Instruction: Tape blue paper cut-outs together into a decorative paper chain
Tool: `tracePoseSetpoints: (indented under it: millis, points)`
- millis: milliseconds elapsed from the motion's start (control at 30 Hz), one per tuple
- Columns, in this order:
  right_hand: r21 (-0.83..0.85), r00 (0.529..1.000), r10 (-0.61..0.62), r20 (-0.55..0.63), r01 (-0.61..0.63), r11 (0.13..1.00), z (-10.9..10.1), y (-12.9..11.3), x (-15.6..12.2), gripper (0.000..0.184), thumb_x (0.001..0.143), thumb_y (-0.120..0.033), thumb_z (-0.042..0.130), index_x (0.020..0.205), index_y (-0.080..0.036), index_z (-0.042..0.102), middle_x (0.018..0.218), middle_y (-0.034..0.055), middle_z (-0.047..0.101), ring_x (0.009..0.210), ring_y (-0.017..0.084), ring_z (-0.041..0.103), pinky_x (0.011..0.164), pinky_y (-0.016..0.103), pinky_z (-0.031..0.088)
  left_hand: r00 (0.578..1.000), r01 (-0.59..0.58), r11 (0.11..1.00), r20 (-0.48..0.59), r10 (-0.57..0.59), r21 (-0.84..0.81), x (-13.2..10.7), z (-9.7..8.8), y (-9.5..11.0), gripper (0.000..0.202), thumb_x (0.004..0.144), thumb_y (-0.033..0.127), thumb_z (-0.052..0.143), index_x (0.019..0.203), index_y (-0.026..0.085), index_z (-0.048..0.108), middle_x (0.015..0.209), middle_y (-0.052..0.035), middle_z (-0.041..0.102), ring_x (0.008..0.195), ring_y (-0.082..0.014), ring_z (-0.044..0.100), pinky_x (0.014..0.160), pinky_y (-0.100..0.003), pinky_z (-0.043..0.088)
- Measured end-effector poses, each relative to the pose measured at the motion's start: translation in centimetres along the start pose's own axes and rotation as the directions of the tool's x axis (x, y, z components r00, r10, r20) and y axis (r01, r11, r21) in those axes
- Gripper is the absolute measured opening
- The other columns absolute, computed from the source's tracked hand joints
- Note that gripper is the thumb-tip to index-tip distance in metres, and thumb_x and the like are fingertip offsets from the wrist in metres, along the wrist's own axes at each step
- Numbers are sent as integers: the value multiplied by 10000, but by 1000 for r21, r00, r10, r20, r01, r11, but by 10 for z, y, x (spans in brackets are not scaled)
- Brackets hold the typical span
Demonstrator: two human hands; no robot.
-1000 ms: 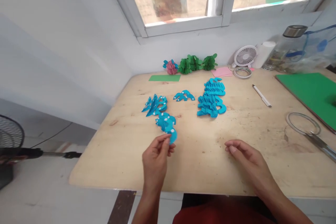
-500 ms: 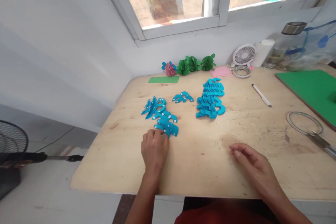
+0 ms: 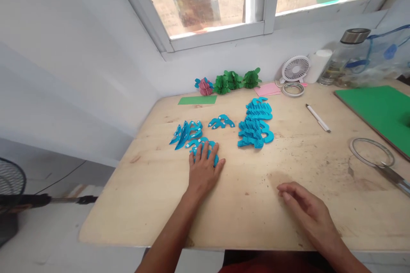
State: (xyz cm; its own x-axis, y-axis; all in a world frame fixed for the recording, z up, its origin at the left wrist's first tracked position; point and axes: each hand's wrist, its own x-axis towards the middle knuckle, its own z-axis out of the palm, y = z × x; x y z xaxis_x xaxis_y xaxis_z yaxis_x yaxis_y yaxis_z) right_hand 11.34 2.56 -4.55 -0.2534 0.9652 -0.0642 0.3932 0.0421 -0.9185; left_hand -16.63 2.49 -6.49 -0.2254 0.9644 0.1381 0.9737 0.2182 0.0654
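Note:
My left hand (image 3: 205,168) lies flat with its fingers spread over a small pile of blue paper cut-outs (image 3: 192,143), partly hiding them. These scalloped pieces carry small white squares. Just left of the pile, several folded blue pieces (image 3: 182,134) stand partly upright. Another blue scalloped piece (image 3: 221,121) with white squares lies beyond my fingers. My right hand (image 3: 306,209) rests on the table at the right, its fingers curled and the thumb close to the fingertips; whether anything tiny is between them cannot be seen. Farther back are stacked blue pleated paper shapes (image 3: 251,133).
Along the wall stand green paper figures (image 3: 233,79), a pink-and-blue one (image 3: 205,86), a small fan (image 3: 295,68) and a glass bottle (image 3: 341,57). A green strip (image 3: 197,100), tape roll (image 3: 293,89), pen (image 3: 317,118), metal ring (image 3: 371,152), scissors (image 3: 395,179) and green board (image 3: 378,111) surround the work.
My left hand has moved right and forward from the pile's near edge and spread flat over the blue pieces. My right hand has stayed nearly still. The view has shifted slightly.

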Motion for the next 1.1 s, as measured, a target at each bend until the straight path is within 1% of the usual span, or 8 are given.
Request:
tracePoseSetpoints:
  millis: [133,267,467,633,733,833,933,1100]
  points:
    - [-20,999,-4,34,4,1000,1,0,-1,247,874,-425,519,890,-236,677,919,56,704,883,228,647,728,284,525,978,-204,979,42,204,15,-1,-4,-27,495,928,363,404,1409,254,435,1481,-105,415,1375,-310,330,1087,-499,264]
    - [-34,997,-15,81,17,999,1,1,-1,249,904,-407,476,898,-237,657,907,55,693,875,226,640,729,297,512,882,-462,887,117,456,25,-13,-11,-63,512,934,378,401,1436,281,376,1510,-68,367,1398,-262,300,1124,-443,212]
    - [-60,989,-56,134,64,996,3,8,0,249,927,-369,432,920,-230,639,903,64,684,864,229,639,726,317,502,800,-585,811,184,571,29,-17,-20,-93,534,929,395,414,1445,273,351,1527,-73,321,1408,-262,277,1130,-447,197]
    - [-17,981,-126,145,129,991,6,10,0,215,923,-310,436,901,-222,631,854,44,663,819,199,628,715,301,482,764,-644,764,-25,645,28,-13,-30,-93,488,883,312,499,1368,256,483,1440,-89,475,1395,-321,288,1109,-524,221]
    - [3,981,-152,124,153,988,8,11,-1,193,915,-262,437,903,-219,625,853,38,654,811,186,618,712,295,465,828,-537,842,-225,514,-53,-8,-40,-62,417,855,213,532,1271,205,559,1314,-133,584,1338,-335,381,1048,-525,336]
    - [0,979,-160,123,161,987,11,12,-1,177,905,-233,446,896,-217,622,849,34,655,804,181,615,711,295,454,825,-506,847,-381,418,-166,3,-45,-5,268,859,169,523,1097,226,633,1053,-87,698,1131,-289,560,976,-478,412]
    - [-4,977,-173,128,175,985,12,13,0,171,897,-214,452,898,-213,622,838,33,654,788,177,612,699,292,448,895,-415,891,-261,363,-184,24,-42,58,186,864,224,531,983,191,669,913,-96,695,982,-271,587,917,-431,431]
    - [6,972,-202,123,203,979,10,11,-1,163,886,-190,458,885,-201,620,810,34,639,755,171,596,681,286,439,905,-418,900,-148,400,-125,64,-30,126,160,790,275,627,903,185,694,883,-113,659,945,-303,540,893,-468,377]
